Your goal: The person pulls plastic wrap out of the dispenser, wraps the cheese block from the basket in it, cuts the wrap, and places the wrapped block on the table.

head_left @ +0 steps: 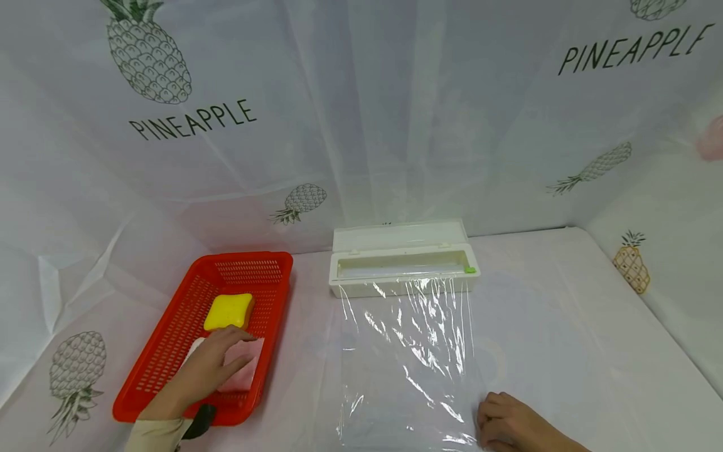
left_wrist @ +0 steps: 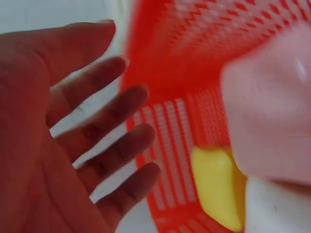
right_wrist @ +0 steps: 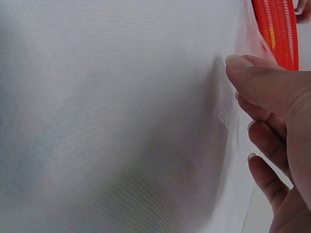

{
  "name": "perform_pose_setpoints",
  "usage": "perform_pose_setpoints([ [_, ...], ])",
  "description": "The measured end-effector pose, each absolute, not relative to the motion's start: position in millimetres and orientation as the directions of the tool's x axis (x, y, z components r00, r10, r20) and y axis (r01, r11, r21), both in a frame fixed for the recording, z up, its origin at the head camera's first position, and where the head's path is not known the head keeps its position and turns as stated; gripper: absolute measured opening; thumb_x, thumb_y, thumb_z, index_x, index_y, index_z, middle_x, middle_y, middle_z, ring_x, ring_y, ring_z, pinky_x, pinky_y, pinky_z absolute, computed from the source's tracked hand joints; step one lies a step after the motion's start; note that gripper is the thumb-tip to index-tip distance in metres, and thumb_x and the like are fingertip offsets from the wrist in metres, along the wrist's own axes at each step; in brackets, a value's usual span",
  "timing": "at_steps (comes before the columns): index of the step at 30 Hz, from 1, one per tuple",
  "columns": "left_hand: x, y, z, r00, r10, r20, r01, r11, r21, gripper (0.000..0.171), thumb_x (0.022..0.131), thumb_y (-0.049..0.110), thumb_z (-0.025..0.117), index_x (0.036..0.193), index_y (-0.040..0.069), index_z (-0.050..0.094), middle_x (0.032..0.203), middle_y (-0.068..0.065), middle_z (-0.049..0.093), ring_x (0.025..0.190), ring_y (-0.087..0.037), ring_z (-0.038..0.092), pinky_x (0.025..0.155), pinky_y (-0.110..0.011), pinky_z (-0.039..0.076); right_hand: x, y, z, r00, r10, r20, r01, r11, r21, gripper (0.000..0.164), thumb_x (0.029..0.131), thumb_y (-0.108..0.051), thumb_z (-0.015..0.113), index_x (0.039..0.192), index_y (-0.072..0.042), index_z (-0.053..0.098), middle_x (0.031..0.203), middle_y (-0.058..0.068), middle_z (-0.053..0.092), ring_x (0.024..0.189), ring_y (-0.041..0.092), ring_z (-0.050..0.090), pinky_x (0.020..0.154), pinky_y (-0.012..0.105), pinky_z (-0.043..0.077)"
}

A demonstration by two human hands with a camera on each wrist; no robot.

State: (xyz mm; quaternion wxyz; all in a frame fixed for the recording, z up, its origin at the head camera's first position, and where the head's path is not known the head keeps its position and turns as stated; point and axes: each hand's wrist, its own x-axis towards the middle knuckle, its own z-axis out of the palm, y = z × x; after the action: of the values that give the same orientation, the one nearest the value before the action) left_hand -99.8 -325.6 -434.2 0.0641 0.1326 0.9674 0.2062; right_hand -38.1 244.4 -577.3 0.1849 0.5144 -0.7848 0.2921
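Note:
A sheet of clear cling film (head_left: 407, 364) stretches toward me from a white dispenser box (head_left: 403, 287) whose lid stands raised. At the near right corner of the film, my right hand (head_left: 511, 422) pinches its edge between thumb and bent fingers. My left hand (head_left: 211, 367) hovers over a red plastic basket (head_left: 277, 301), fingers spread and holding nothing. Beneath it lies a pink and white item (head_left: 245, 370), perhaps a folded cloth, partly hidden by the hand. A yellow sponge (head_left: 227, 312) sits beyond the fingertips, and shows also as the sponge (left_wrist: 218, 187) in the left wrist view.
A small green piece (head_left: 470, 270) is at the right end of the dispenser's slot. Pineapple-printed white cloth (head_left: 384, 113) hangs behind and at both sides. The white-covered table (head_left: 565, 351) extends to the right of the film.

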Motion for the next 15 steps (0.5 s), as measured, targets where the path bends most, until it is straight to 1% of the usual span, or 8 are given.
perform_pose_setpoints([
  [3,-107.3,-342.2,-438.8,-0.949,0.296,-0.104,0.227,0.877,0.423,0.046,0.091,0.023,0.084,0.131,0.006,0.068,0.130,-0.014,0.067,0.120,-0.041,0.060,0.100,-0.065,0.052,-38.0,243.0,-576.8,-0.405,-0.696,0.593,-0.914,0.297,-0.275,0.041,0.047,-0.002,0.081,0.072,-0.031,0.067,0.091,-0.022,0.057,0.089,-0.005,0.048,0.082,0.013,0.036],
  [6,-113.0,-352.6,-443.5,-0.936,0.301,-0.181,0.198,0.878,0.435,0.064,0.085,0.025,0.089,0.138,0.000,0.062,0.138,-0.022,0.062,0.127,-0.048,0.056,0.104,-0.069,0.046,-38.6,242.5,-577.6,-0.400,-0.699,0.593,-0.916,0.291,-0.275,0.041,0.046,-0.002,0.080,0.071,-0.030,0.065,0.092,-0.021,0.057,0.090,-0.004,0.049,0.082,0.013,0.036],
  [10,-118.7,-356.1,-447.6,-0.913,0.288,-0.291,0.145,0.892,0.427,0.084,0.075,0.023,0.096,0.145,-0.001,0.056,0.147,-0.028,0.054,0.134,-0.053,0.049,0.107,-0.073,0.041,-39.2,242.9,-579.7,-0.400,-0.709,0.581,-0.917,0.297,-0.267,0.038,0.048,-0.006,0.083,0.070,-0.031,0.065,0.092,-0.022,0.058,0.090,-0.005,0.049,0.082,0.013,0.036],
  [12,-120.7,-355.4,-448.9,-0.903,0.280,-0.326,0.128,0.899,0.418,0.088,0.073,0.021,0.097,0.147,-0.001,0.054,0.150,-0.029,0.052,0.135,-0.054,0.048,0.108,-0.073,0.040,-39.8,243.0,-580.7,-0.395,-0.712,0.581,-0.919,0.296,-0.262,0.037,0.049,-0.009,0.085,0.070,-0.031,0.066,0.092,-0.022,0.058,0.090,-0.004,0.049,0.082,0.013,0.036],
  [15,-123.2,-354.8,-451.7,-0.895,0.268,-0.357,0.121,0.915,0.384,0.089,0.072,0.020,0.097,0.147,0.000,0.055,0.152,-0.029,0.051,0.136,-0.054,0.047,0.108,-0.073,0.040,-41.2,243.1,-582.4,-0.374,-0.718,0.586,-0.927,0.277,-0.253,0.035,0.050,-0.012,0.086,0.073,-0.031,0.067,0.092,-0.020,0.058,0.090,-0.003,0.049,0.081,0.013,0.036],
])
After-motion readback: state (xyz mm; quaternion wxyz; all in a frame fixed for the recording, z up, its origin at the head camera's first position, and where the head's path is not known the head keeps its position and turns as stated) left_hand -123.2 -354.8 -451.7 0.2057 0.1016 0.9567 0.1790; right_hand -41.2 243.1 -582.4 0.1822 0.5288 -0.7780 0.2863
